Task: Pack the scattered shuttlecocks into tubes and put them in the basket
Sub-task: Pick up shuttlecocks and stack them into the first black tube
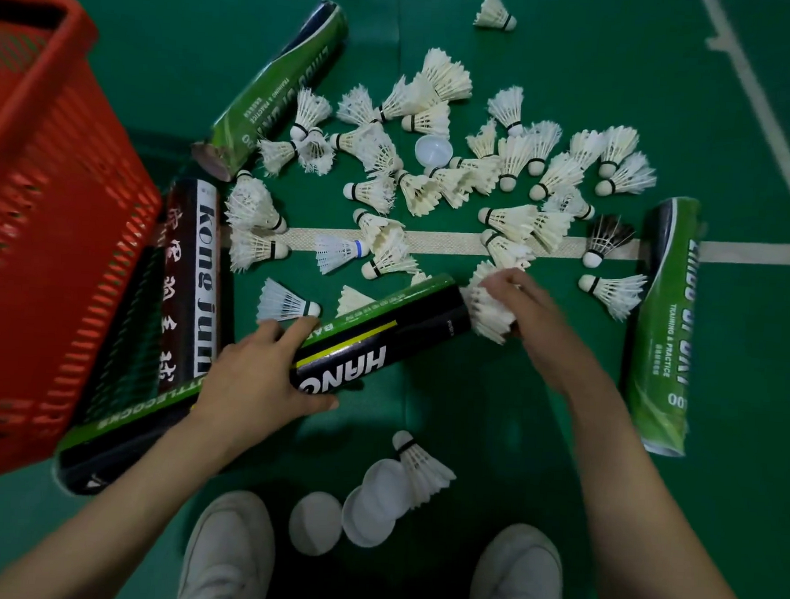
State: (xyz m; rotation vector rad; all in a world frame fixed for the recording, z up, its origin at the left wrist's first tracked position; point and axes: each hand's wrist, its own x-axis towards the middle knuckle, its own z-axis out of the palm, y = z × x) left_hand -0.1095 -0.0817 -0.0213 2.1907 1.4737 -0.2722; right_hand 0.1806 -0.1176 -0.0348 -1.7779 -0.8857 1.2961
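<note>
Green court floor (516,397), white line (432,242) running across mid frame. Person crouched, two white shoes (229,551) at bottom edge.

Left hand (261,370), lower centre: fingers wrapped over the near end of the black-green tube (382,340), thumb under it, firm hold. Tube lies tilted, far end pointing up-right.

Right hand (525,306), right of centre: fingers curled round a nested stack of shuttlecocks (486,311), held right at the tube's far end. Cannot tell if any of the stack is inside the tube yet. Hand slightly blurred.

Loose shuttlecocks (436,173) spread over the centre and upper centre, mostly white, overlapping in a pile. One dark-feathered shuttlecock (607,239) on the line at right. One lone shuttlecock (493,11) at top of frame, well apart from the pile. One more shuttlecock (421,465) lies between the arms, touching the white lids (373,504) near the shoes. Clear cap (433,150) sits inside the pile.

Red basket (44,235) fills the left edge, mesh walls; inside not visible.

Other tubes on floor: green tube (276,91) upper left, tilted; second green tube (664,322) right side, roughly vertical in frame; dark lettered tube (197,279) just beside the basket; another black-green tube (125,427) lower left under the left forearm, against the basket.
</note>
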